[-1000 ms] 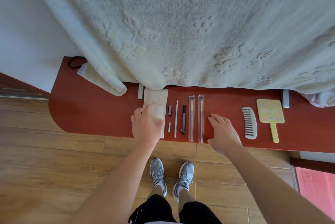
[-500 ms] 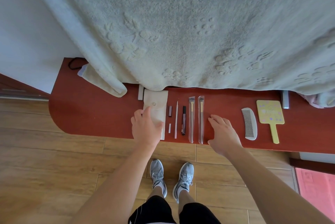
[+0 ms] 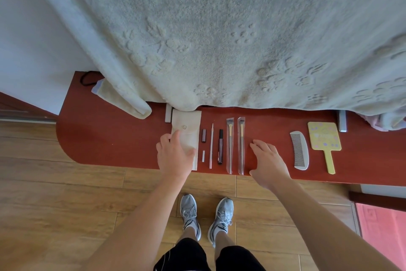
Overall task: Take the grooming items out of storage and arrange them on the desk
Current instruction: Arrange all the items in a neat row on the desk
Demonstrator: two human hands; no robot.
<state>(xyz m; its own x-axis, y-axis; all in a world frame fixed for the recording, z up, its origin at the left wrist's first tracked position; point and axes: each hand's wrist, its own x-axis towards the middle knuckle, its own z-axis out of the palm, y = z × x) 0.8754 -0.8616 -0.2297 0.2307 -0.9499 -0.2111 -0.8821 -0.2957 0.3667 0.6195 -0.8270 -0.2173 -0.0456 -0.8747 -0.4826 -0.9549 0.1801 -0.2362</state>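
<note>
Laid flat on red desk (image 3: 109,139), left to right: cream snap pouch (image 3: 186,130), dark tube (image 3: 204,135), white stub (image 3: 203,156), pale stick (image 3: 211,147), dark pen (image 3: 220,146), two brushes (image 3: 229,145) (clear sleeves), then well apart, white comb (image 3: 299,153), yellow hand mirror (image 3: 324,140).

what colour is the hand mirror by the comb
Pale yellow with small purple flower prints, the hand mirror shows best in the head view.

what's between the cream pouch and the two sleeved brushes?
Head view: left to right, a short dark tube with a small white piece nearer the edge, a thin pale stick, then a dark pen.
</note>
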